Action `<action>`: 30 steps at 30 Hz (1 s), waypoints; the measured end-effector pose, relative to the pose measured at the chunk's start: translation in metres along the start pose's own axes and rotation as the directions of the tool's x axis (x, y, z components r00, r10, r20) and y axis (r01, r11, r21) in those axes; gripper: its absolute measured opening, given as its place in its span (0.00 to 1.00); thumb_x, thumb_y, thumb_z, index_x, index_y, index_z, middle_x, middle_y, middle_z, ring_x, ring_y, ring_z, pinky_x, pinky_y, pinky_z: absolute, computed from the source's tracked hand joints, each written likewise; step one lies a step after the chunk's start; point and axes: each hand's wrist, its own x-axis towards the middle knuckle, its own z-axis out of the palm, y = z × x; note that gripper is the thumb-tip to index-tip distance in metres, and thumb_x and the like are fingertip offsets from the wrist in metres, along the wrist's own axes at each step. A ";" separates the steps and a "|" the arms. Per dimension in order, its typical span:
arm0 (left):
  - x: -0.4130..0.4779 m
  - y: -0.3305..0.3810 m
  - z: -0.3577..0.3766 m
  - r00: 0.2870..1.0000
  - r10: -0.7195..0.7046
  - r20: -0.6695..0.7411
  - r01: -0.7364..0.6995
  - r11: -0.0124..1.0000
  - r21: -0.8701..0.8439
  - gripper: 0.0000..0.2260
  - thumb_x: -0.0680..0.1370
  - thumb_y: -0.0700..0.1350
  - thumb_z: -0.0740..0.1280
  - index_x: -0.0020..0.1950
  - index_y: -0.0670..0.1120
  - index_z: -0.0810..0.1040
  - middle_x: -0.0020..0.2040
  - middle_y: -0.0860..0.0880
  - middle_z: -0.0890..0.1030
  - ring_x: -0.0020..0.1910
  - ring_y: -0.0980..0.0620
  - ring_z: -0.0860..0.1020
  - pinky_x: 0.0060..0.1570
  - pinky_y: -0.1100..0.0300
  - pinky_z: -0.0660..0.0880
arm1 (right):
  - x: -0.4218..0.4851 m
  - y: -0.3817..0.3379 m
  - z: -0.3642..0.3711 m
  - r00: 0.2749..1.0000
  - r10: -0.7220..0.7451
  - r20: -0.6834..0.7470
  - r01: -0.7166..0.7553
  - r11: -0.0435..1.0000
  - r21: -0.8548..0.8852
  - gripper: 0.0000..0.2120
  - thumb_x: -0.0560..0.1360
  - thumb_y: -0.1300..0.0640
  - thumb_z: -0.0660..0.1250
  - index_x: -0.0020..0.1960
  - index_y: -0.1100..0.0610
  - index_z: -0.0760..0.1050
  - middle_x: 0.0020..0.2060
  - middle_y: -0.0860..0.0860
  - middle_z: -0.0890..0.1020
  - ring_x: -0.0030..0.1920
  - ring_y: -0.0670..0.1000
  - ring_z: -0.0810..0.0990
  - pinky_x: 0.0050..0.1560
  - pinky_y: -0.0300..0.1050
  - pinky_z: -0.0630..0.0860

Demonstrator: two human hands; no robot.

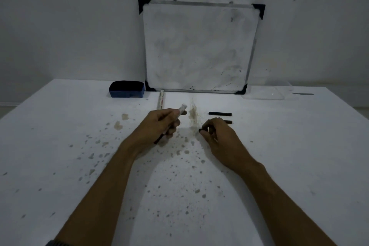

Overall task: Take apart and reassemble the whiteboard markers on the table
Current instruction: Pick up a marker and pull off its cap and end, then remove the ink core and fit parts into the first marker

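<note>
My left hand is closed around a white marker barrel, whose open white end sticks out past my fingers and whose dark tip shows below my palm. My right hand pinches a small black piece against the table. A second white marker barrel lies beyond my left hand. One black stick-shaped part lies beyond my right hand, and another dark part is half hidden behind my right fingers.
A small whiteboard leans on the wall at the table's back. A blue eraser sits left of it, a clear plastic tray to its right. The white table is spattered with brown stains.
</note>
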 end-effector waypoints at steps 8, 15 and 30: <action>0.009 0.003 0.025 0.971 0.087 -0.221 -0.099 0.994 -0.043 0.10 0.84 0.47 0.64 0.58 0.43 0.80 0.42 0.46 0.86 0.39 0.47 0.84 0.48 0.51 0.83 | -0.002 -0.006 -0.002 0.996 0.004 -0.088 0.000 0.999 0.054 0.15 0.78 0.44 0.70 0.62 0.47 0.75 0.53 0.43 0.76 0.48 0.39 0.76 0.46 0.29 0.73; 0.010 0.003 0.050 0.976 -0.024 -0.216 -0.086 0.870 -0.485 0.14 0.85 0.45 0.62 0.61 0.34 0.78 0.57 0.40 0.87 0.56 0.44 0.86 0.55 0.54 0.83 | -0.005 -0.038 -0.013 0.993 0.100 -0.067 -0.036 0.779 0.626 0.20 0.76 0.54 0.75 0.66 0.52 0.75 0.49 0.50 0.85 0.48 0.50 0.85 0.50 0.44 0.83; 0.008 -0.004 0.070 0.935 -0.353 0.030 0.256 0.613 -0.747 0.27 0.86 0.55 0.56 0.59 0.32 0.80 0.55 0.35 0.86 0.55 0.41 0.85 0.62 0.51 0.78 | 0.002 -0.040 -0.010 0.905 0.234 -0.356 0.065 0.750 0.659 0.13 0.85 0.49 0.58 0.55 0.57 0.75 0.39 0.52 0.80 0.36 0.47 0.78 0.37 0.45 0.78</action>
